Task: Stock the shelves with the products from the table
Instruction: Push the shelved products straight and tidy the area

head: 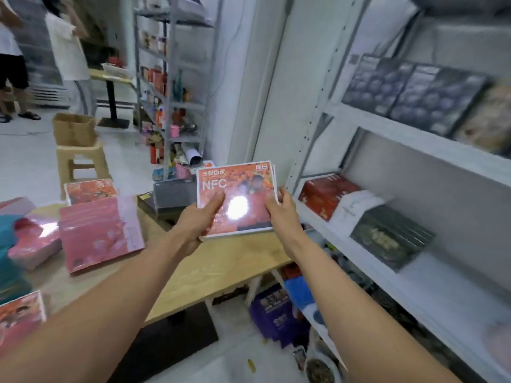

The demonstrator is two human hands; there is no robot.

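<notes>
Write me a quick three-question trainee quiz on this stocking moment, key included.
1. True or false: the orange NFC box sits on the white shelf.
2. How many hands grip it? A none, B one, C two.
3. Fill in: the box at that shelf's left end is coloured ___.
Key: 1 false, it is held in the air. 2 C, left hand and right hand. 3 red, the red box.

bright, even | glare on box (237, 207) | shelves (414, 139) seemingly motion-blurred
</notes>
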